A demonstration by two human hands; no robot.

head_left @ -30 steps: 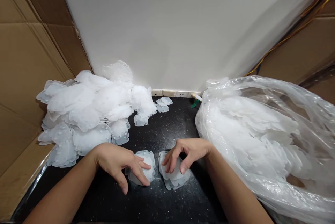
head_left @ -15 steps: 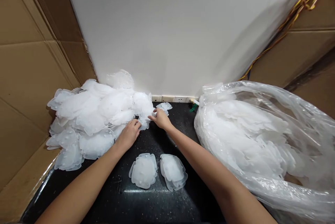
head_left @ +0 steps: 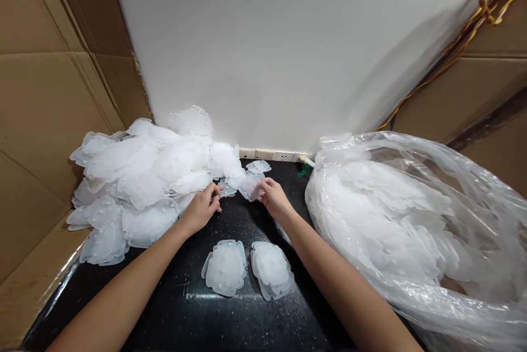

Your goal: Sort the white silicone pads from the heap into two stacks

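Note:
A thin, frosted plastic piece with wavy edges is pinched at its right edge by my right hand. My left hand is beside the pile, its fingers curled together near another frosted piece; whether they grip anything is hidden. The large heap of such frosted plastic pieces spreads to the left and behind that hand. Closer to me, two small neat stacks, a left stack and a right stack, lie side by side on the black tabletop.
On the right, a clear plastic bag lies open with many more frosted pieces inside. Cardboard stands at the left, and a grey-white wall rises behind. A socket strip runs along the wall's foot. Twisted wires hang at upper right.
My right hand has moved right and slightly towards me, drawing a frosted piece away from the heap. My left hand has stayed nearly in place, its fingers more curled.

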